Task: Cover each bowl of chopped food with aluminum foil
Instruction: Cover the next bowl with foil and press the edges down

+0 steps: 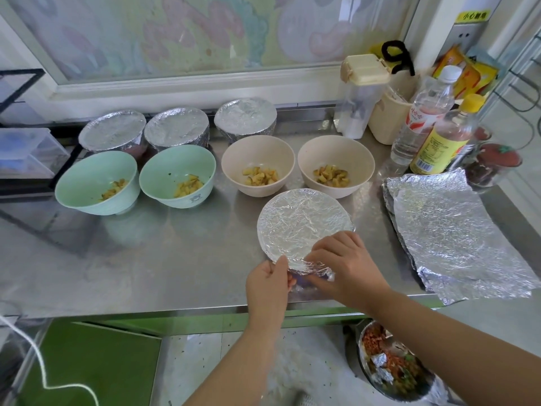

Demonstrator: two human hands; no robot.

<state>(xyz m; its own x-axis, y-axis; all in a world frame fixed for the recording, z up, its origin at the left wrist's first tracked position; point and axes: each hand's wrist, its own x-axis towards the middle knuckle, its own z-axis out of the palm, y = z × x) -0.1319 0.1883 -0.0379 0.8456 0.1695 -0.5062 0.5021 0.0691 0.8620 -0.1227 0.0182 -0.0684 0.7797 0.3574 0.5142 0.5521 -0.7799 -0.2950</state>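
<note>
A foil-covered bowl stands near the front edge of the steel counter. My left hand pinches the foil at the bowl's near rim. My right hand presses the foil down over the same rim beside it. Behind stand two green bowls and two beige bowls, all uncovered, each with chopped yellow food. Three foil-covered bowls line the back. A stack of foil sheets lies at the right.
Bottles, a lidded plastic container and a jar crowd the back right corner. A clear box sits at the left. Below the counter edge, a metal bowl holds food scraps and foil.
</note>
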